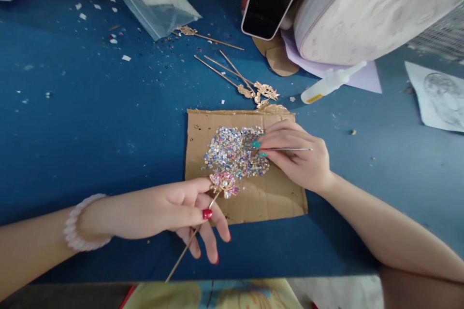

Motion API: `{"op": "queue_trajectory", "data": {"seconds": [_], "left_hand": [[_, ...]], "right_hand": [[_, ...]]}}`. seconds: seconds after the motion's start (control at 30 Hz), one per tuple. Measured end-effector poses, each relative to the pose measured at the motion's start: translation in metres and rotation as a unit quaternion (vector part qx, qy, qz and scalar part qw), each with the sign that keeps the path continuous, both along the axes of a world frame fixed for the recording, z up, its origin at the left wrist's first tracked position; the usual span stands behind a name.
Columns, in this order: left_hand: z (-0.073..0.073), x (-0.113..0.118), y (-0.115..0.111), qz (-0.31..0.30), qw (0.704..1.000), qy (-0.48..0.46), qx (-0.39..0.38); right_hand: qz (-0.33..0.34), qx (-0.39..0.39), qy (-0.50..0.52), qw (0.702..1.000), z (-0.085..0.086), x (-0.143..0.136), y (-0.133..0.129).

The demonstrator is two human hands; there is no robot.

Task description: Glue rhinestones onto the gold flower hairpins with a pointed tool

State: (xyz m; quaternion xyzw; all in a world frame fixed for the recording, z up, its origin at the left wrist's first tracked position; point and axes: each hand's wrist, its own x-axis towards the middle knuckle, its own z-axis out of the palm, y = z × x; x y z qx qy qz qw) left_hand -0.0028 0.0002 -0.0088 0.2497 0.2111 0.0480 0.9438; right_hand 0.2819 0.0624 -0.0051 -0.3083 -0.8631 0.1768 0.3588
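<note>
In my left hand [192, 212] is a gold hairpin [224, 183] whose flower-shaped head carries pink stones and a pearl. Its long stem runs down between thumb and fingers, past the table's front edge. My right hand [295, 154] pinches a thin metal tool [290, 149], perhaps tweezers or a picking needle; its tip is hidden at the fingertips. Those fingertips are at the right side of a pile of small rhinestones [232, 149], mostly blue, clear and amber. The pile lies on a piece of cardboard [268, 203], and the hairpin head is just below it.
Behind the cardboard lie several bare gold hairpins [266, 91]. A white glue bottle [326, 86] rests to their right, near a phone [273, 0] and a pale bag [340, 14]. A plastic bag [155, 9] and white scraps are at the back left; a printed paper [440, 96] lies far right.
</note>
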Motion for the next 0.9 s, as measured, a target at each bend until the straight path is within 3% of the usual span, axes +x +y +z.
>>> {"op": "queue_trajectory", "data": {"seconds": [0.9], "left_hand": [[0.004, 0.0001, 0.0006, -0.01, 1.0, 0.014, 0.016]], "right_hand": [[-0.027, -0.07, 0.022, 0.997, -0.0012, -0.0005, 0.0009]]}}
